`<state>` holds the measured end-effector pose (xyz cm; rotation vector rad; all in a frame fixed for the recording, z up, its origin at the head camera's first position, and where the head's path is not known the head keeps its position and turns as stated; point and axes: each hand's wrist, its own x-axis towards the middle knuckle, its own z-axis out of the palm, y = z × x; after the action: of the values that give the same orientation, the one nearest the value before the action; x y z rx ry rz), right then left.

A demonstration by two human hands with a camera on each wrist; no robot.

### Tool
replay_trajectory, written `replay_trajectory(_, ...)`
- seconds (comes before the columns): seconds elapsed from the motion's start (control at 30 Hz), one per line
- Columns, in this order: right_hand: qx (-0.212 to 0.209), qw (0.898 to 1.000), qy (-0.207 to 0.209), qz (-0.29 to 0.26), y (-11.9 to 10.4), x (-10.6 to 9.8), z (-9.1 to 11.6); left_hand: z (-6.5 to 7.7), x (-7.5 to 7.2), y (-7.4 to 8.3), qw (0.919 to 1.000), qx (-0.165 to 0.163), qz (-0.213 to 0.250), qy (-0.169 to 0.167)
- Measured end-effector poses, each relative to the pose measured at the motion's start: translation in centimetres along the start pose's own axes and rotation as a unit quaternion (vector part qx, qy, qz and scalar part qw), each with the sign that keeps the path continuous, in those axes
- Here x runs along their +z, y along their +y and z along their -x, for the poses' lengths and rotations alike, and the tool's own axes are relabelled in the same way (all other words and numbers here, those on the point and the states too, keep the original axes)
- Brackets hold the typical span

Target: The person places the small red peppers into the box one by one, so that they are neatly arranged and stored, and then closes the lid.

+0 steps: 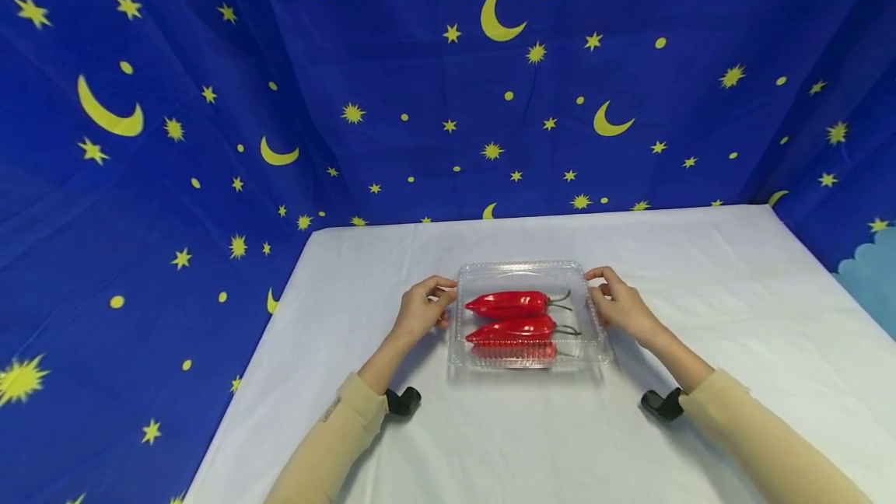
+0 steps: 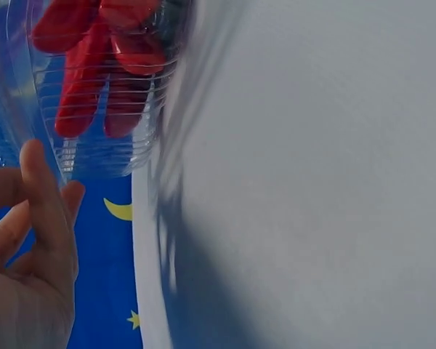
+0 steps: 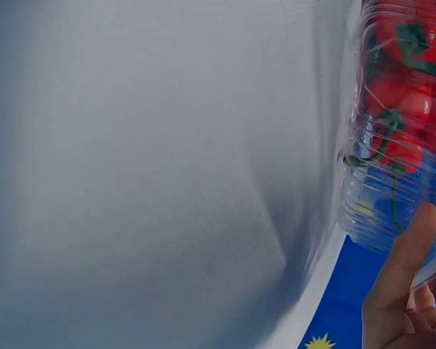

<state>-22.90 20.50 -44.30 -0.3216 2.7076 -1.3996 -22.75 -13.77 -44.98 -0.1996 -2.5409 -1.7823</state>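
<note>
A clear plastic clamshell box (image 1: 581, 352) holds several long red chili peppers (image 1: 514, 328) with thin green stems pointing right. At its left side, my left hand (image 1: 425, 308) pinches the rim with thumb and fingers. My right hand (image 1: 621, 306) grips the opposite rim in the same way. The left wrist view shows my left thumb and fingers (image 2: 43, 225) at the edge of the box's ribbed wall (image 2: 109, 156). In the right wrist view the pepper stems (image 3: 392, 160) show through the plastic, above my right thumb (image 3: 410, 247).
A white cloth covers the table (image 1: 532, 442). Behind and to the left hangs a blue curtain (image 1: 420, 45) with yellow moons and stars. Dark wrist-worn devices (image 1: 404, 402) show at both sleeve cuffs.
</note>
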Motion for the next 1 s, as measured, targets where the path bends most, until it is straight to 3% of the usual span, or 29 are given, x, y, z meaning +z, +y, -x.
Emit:
replay_trajectory(0.2, -0.001, 1.0, -0.018, 0.0, 0.0, 0.0, 0.7, 1.1, -0.8, 0.3, 0.9983, -0.03, -0.015, -0.047)
replay_trajectory(0.37, 0.008, 0.998, -0.055, 0.002, 0.0, -0.3, 1.5, 1.7, -1.6, 0.3, 0.9917, -0.054, -0.018, -0.116)
replay_trajectory(0.47, 0.027, 0.995, -0.096, -0.012, -0.1, -0.6, 1.9, 1.9, -2.3, 0.2, 0.9835, -0.066, -0.002, -0.168)
replay_trajectory(0.57, 0.055, 0.986, -0.149, -0.047, 0.0, -1.1, 2.1, 1.9, -3.1, 0.2, 0.966, -0.09, 0.022, -0.241)
replay_trajectory(0.67, 0.084, 0.97, -0.205, -0.096, 0.4, -1.9, 2.0, 1.7, -3.9, 0.2, 0.9389, -0.131, 0.036, -0.316)
replay_trajectory(0.77, 0.099, 0.952, -0.254, -0.136, 0.9, -2.6, 1.9, 1.5, -4.5, 0.2, 0.9161, -0.165, 0.037, -0.364)
replay_trajectory(1.0, 0.061, 0.919, -0.347, -0.177, 1.7, -3.7, 1.8, 1.5, -4.2, 0.4, 0.8992, -0.162, 0.06, -0.402)
